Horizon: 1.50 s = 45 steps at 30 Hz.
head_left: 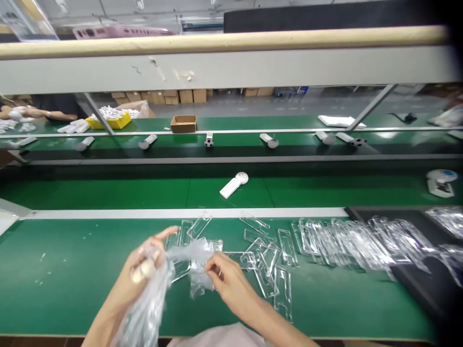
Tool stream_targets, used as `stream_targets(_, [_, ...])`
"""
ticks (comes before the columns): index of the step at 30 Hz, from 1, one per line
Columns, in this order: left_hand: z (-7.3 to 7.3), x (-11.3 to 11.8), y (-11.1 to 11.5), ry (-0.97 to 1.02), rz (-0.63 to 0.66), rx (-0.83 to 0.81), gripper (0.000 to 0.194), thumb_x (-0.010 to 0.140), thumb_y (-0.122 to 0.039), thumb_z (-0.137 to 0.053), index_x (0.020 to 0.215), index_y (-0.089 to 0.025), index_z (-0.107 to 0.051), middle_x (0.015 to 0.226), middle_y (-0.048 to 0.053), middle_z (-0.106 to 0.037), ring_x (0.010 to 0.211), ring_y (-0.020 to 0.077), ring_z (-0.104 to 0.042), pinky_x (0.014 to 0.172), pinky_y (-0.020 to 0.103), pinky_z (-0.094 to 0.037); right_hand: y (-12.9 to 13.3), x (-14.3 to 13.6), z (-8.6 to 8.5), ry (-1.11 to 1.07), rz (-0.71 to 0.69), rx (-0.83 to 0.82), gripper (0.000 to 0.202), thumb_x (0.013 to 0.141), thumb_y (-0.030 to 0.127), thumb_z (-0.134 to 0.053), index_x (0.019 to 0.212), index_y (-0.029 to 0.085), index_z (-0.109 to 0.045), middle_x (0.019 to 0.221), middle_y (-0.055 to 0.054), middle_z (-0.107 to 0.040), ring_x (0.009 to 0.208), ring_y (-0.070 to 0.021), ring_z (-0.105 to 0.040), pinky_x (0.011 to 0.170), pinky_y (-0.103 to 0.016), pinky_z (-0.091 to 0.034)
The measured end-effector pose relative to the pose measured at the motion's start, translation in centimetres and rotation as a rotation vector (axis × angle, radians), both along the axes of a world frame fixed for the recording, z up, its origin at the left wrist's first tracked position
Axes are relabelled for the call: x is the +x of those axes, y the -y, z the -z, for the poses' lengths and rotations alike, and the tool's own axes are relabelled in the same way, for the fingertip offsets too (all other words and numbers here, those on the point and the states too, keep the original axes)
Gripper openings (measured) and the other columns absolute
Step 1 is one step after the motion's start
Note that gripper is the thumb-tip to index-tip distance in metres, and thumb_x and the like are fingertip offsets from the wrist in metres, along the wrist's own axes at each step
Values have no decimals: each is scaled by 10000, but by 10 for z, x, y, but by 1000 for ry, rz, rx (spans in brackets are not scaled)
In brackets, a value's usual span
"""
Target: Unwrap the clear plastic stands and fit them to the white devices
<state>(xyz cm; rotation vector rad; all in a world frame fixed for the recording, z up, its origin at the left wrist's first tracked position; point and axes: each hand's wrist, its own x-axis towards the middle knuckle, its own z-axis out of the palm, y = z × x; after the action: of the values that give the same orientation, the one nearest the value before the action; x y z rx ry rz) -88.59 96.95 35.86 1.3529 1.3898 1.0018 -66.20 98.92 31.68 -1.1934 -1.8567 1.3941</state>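
Observation:
My left hand [126,279] is closed around a bunch of clear plastic bags [146,308], its index finger stretched out. Pale coverings show on some of its fingertips. My right hand [231,284] pinches the edge of a thin plastic film [193,251] that spans between both hands. Beneath the film, several clear plastic trays [200,224] lie on the green table, partly hidden by the hands and film. More loose clear trays [265,262] are scattered just right of my right hand.
Clear trays [343,243] lie overlapped in a row at right, reaching a black mat [419,284]. On the green conveyor ahead is a white round-headed handheld device [233,185]; several similar ones line the belt behind. A brown box [183,124] and yellow bin [108,121] stand farther back, near a person's arm [54,114].

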Motion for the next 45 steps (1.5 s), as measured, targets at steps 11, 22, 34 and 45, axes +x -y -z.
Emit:
stream_targets(11, [67, 34, 48, 95, 121, -396, 290, 752, -419, -613, 753, -180, -451, 673, -25, -478, 633, 114, -457, 634, 222, -409, -27, -3, 42, 453, 80, -102, 212, 843, 286, -491, 1021, 197, -566, 926, -41, -617, 738, -155, -623, 720, -292, -441])
stream_targets(22, [112, 53, 20, -713, 265, -468, 605, 786, -174, -401, 1383, -229, -317, 775, 22, -656, 782, 197, -610, 750, 270, -408, -81, -22, 80, 695, -174, -74, 99, 835, 215, -562, 880, 153, -624, 936, -41, -636, 897, -178, -591, 799, -349, -439])
stream_targets(34, [117, 50, 29, -694, 300, -345, 607, 720, -72, -397, 1261, -336, -475, 1036, -6, -669, 859, 182, -623, 744, 243, -393, -81, -39, 84, 526, -300, -32, 386, 721, 98, -493, 1028, 270, -650, 763, 17, -671, 777, -168, -605, 684, -228, -378])
stream_targets(45, [123, 49, 28, -720, 352, -292, 619, 686, -53, -390, 1210, -353, -527, 1117, 2, -641, 901, 193, -614, 779, 272, -400, -85, -40, 86, 348, -187, -38, 199, 751, 158, -519, 779, 183, -715, 721, -13, -681, 703, -151, -593, 645, -212, -394])
